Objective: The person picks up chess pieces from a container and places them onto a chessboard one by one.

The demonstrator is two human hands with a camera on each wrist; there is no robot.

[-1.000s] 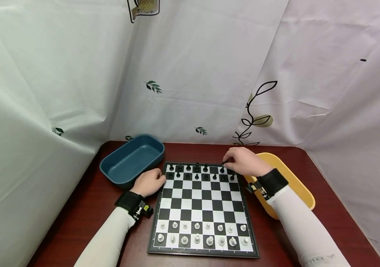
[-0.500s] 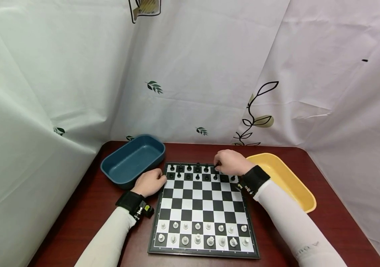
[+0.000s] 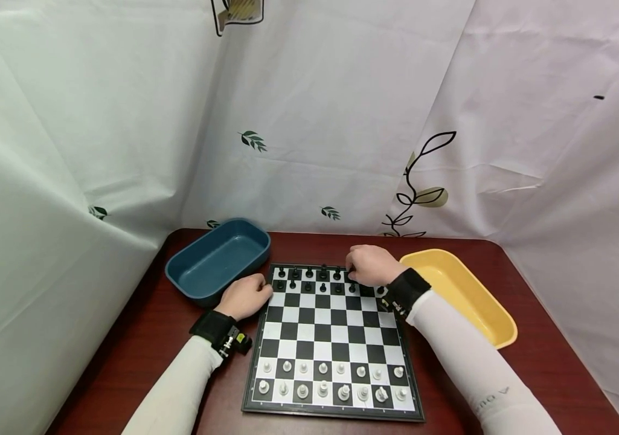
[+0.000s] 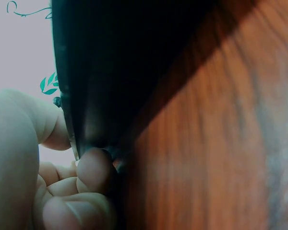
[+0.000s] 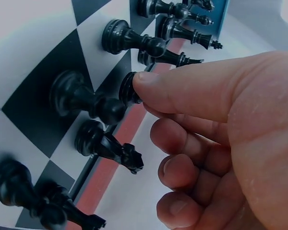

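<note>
A black-and-white chessboard [image 3: 322, 317] lies on the table, black chessmen on its far rows and white chessmen [image 3: 322, 389] on its near rows. At the far edge, my right hand [image 3: 372, 266] pinches a black chess piece [image 5: 128, 89] between thumb and finger. Only its round base shows, close over or on a dark square; the upper part is hidden. A black knight [image 5: 108, 146] and a black pawn [image 5: 85, 98] stand beside it. My left hand [image 3: 244, 298] grips the board's left edge, its fingers [image 4: 95, 171] curled around the rim in the left wrist view.
A blue tub [image 3: 222, 255] stands at the back left, close to my left hand. A yellow tub [image 3: 464, 290] stands right of the board, beside my right forearm. Behind the dark red table [image 3: 314, 244] hangs a white patterned cloth [image 3: 309, 121].
My right hand has moved left along the far black row, from near the knight to the square beside it. My left hand has stayed at the board's edge.
</note>
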